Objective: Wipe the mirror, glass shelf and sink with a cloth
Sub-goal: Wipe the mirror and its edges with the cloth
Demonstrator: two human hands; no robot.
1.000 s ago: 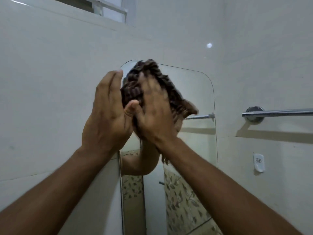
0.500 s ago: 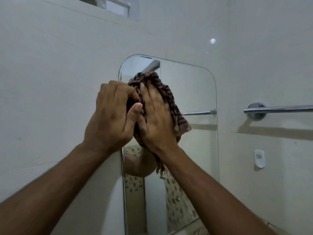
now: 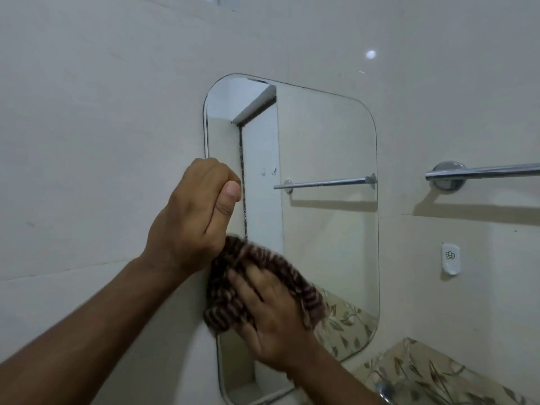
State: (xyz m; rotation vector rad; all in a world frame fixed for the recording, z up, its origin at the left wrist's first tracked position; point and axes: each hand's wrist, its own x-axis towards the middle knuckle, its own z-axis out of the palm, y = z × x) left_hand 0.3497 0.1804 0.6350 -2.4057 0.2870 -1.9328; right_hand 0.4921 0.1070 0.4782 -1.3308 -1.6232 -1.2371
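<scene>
Your right hand (image 3: 270, 317) lies flat, fingers spread, pressing the brown striped cloth (image 3: 233, 290) against the lower left part of the mirror (image 3: 327, 235) (the cloth is blurred). Your left hand (image 3: 193, 217), just above it at the mirror's left edge, is curled into a loose fist holding nothing. A chrome towel bar (image 3: 482, 172) hangs well right of both hands.

Dark brown cloth (image 3: 233, 299) banded with pale stripes, pressed against the lower left of the mirror (image 3: 327, 235). Cream, unpatterned wall tiles (image 3: 87, 127) around it; shiny chrome towel bar (image 3: 482, 172) at right. Beige leaf-patterned surface (image 3: 423, 372) at lower right, olive-brown leaves.
</scene>
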